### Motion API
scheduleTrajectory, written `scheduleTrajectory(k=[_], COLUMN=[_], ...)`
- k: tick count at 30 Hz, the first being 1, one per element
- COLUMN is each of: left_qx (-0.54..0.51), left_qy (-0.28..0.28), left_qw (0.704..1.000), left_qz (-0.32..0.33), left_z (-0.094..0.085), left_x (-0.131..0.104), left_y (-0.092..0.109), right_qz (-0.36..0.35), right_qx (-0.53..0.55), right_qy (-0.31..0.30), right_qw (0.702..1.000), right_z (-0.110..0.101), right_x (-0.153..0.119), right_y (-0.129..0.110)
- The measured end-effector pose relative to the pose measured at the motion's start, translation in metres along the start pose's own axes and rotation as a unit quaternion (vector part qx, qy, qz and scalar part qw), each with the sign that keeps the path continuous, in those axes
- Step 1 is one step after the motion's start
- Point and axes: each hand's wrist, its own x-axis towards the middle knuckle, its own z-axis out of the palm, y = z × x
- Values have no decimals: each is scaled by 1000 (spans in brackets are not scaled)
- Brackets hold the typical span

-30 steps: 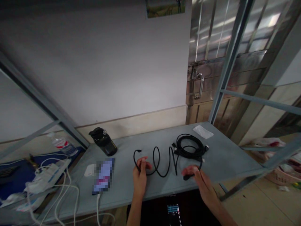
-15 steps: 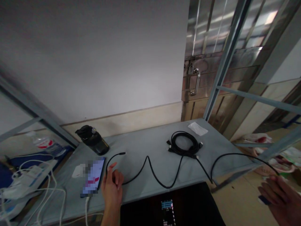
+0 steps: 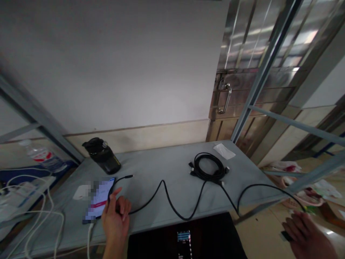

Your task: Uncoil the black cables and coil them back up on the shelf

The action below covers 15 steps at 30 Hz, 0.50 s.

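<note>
A long black cable (image 3: 185,219) lies in bends across the grey table, stretched between my two hands. My left hand (image 3: 117,212) has its fingers curled around the cable close to one end, beside the phone. That end's small plug (image 3: 129,176) sticks out past my fingers above the tabletop. Off the table's right side, my right hand (image 3: 304,228) grips the cable's other stretch, and a dark block-like end (image 3: 286,236) pokes out below the fingers. Between them rests a coiled bundle of black cable (image 3: 207,176) with several connectors, touching or crossing the held cable; I cannot tell whether they join.
A phone (image 3: 104,196) with a lit screen and white cord lies at left. Behind it stands a black bottle (image 3: 105,158). White paper (image 3: 224,151) sits back right. A dark glossy panel (image 3: 153,241) is at the front edge. Metal posts (image 3: 252,97) frame the table.
The camera view has shifted slightly. My left hand appears a little closer to the phone, and my right hand is a little lower and further left in view. Both keep hold of the cable.
</note>
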Motion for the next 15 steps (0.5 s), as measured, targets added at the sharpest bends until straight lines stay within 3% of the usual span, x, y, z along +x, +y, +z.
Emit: scheduleTrajectory(k=[2, 4, 9, 12, 15], left_qx=[3, 10, 44, 68, 105], left_qy=[-2, -1, -14, -22, -32], left_qw=[1000, 1000, 999, 997, 994], left_qz=[-4, -7, -3, 7, 10], left_z=[2, 3, 2, -1, -4], left_x=[-1, -1, -3, -3, -1], left_y=[2, 3, 0, -6, -10], right_qz=[37, 31, -87, -142, -190], right_qx=[49, 69, -35, -130, -178], right_qy=[-5, -63, -181, -251, -354], right_qw=[998, 995, 979, 949, 898], right_z=[30, 59, 117, 146, 183], right_x=[-28, -53, -103, -135, -176], right_y=[-1, -4, -1, 7, 14])
